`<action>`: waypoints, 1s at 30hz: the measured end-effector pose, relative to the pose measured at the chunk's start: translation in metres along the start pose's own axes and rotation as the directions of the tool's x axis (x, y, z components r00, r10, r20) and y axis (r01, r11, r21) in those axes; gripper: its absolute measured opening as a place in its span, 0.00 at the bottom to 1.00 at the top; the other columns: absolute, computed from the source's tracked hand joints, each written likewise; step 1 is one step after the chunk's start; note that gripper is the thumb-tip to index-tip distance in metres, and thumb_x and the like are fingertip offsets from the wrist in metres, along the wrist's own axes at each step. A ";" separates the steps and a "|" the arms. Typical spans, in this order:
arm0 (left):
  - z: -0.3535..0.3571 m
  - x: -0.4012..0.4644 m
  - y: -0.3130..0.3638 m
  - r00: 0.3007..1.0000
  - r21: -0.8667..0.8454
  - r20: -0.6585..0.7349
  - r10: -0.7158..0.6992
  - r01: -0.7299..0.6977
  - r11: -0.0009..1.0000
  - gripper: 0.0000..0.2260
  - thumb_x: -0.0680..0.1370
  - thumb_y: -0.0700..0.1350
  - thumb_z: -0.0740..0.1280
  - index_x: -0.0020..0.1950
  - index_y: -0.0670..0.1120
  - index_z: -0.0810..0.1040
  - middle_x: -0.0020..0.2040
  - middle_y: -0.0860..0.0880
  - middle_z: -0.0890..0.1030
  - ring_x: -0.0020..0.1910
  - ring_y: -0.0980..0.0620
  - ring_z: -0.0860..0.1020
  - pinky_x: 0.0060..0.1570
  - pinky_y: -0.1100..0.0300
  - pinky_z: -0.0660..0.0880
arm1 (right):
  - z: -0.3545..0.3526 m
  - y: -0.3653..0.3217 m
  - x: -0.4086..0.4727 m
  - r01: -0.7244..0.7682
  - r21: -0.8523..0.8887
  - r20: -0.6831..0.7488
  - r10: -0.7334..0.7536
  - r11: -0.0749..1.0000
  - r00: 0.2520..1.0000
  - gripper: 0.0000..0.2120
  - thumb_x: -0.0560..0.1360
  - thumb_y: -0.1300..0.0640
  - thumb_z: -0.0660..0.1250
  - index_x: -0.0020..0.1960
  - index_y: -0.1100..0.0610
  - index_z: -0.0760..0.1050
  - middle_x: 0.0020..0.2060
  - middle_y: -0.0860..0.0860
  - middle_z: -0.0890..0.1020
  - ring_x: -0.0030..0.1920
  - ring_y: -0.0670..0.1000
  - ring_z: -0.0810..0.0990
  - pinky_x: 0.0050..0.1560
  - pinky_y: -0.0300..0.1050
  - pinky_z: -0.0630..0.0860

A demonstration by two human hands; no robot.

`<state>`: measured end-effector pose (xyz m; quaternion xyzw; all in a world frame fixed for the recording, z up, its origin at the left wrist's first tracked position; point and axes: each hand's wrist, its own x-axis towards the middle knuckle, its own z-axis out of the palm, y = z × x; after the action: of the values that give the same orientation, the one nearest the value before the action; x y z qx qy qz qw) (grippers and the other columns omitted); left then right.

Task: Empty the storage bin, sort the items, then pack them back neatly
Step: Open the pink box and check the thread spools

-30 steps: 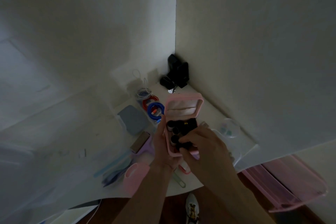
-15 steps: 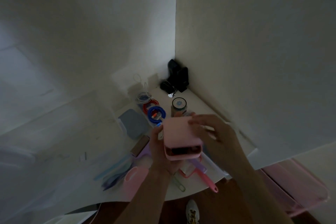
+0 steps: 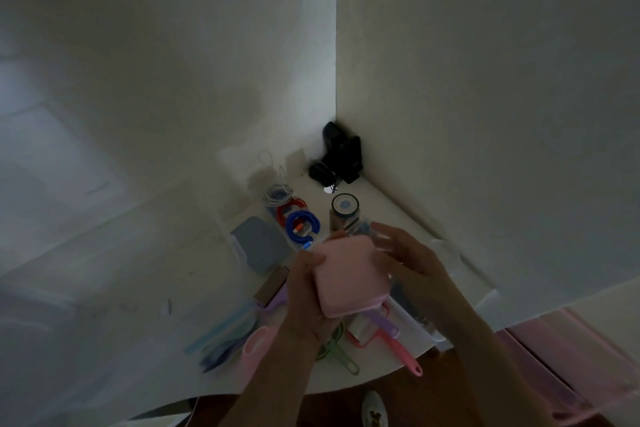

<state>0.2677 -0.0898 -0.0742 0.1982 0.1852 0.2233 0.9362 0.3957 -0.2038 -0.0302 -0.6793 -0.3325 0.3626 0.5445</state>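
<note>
Since a second ago the pink case (image 3: pixel 349 276) has been shut; left hand (image 3: pixel 306 295) grips it above the table (image 3: pixel 391 208), right hand (image 3: pixel 408 260) beside it, fingers straight. No writing is legible on the jar (image 3: pixel 343 210).

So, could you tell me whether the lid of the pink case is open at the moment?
No, the pink case is closed, its lid flat down, held in the left hand with the right hand at its side.
</note>
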 end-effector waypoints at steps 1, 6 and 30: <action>0.000 -0.001 0.001 1.000 0.006 -0.016 -0.003 0.004 1.000 0.23 0.67 0.47 0.67 0.61 0.42 0.80 0.61 0.36 0.79 0.55 0.35 0.78 0.50 0.41 0.78 | 0.000 0.002 0.001 -0.003 -0.050 0.004 0.003 0.999 1.000 0.15 0.79 0.56 0.65 0.61 0.39 0.76 0.56 0.41 0.81 0.57 0.41 0.80 0.56 0.46 0.80; 0.008 -0.004 0.004 0.995 0.065 -0.095 -0.007 0.013 0.998 0.15 0.76 0.47 0.61 0.53 0.43 0.84 0.53 0.38 0.82 0.51 0.37 0.80 0.45 0.46 0.79 | 0.002 0.001 0.008 -0.026 0.028 -0.040 0.027 0.999 0.999 0.12 0.74 0.56 0.71 0.55 0.43 0.80 0.51 0.44 0.83 0.52 0.42 0.81 0.48 0.39 0.80; 0.019 -0.007 0.041 0.934 0.509 -0.354 0.059 0.139 0.849 0.20 0.69 0.41 0.78 0.59 0.46 0.81 0.54 0.42 0.84 0.50 0.43 0.85 0.44 0.51 0.81 | -0.006 0.022 0.058 0.255 -0.332 -0.069 -0.293 0.908 0.953 0.14 0.72 0.68 0.71 0.44 0.48 0.83 0.42 0.45 0.85 0.43 0.45 0.84 0.50 0.47 0.81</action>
<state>0.2563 -0.0654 -0.0374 0.3990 0.4098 0.1761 0.8012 0.4324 -0.1615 -0.0584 -0.7251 -0.4463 0.1831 0.4915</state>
